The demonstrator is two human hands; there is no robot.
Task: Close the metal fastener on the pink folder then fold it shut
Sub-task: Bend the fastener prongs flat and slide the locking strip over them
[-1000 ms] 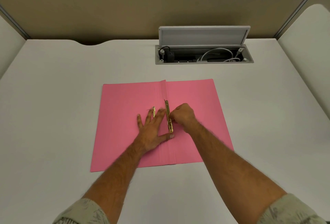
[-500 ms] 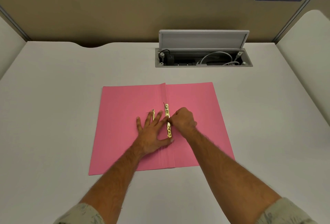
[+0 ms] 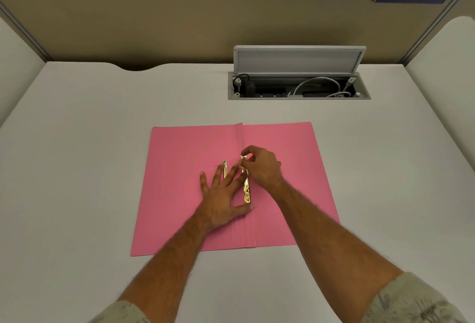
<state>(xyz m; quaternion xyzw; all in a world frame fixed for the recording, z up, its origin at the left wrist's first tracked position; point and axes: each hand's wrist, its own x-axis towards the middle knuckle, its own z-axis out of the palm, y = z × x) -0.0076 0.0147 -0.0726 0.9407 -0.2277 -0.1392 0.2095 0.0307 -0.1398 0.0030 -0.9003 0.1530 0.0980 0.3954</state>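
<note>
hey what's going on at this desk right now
A person is working on a pink folder lying open on a white desk. The left hand rests flat on the folder beside the spine, fingers spread. The right hand pinches the far end of the gold metal fastener along the fold. The folder is not yet folded shut.

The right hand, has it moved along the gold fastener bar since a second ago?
Yes. The right hand has slid away from the person along the gold fastener bar, from its middle to its far end, while the left hand stays flat on the pink folder.
</note>
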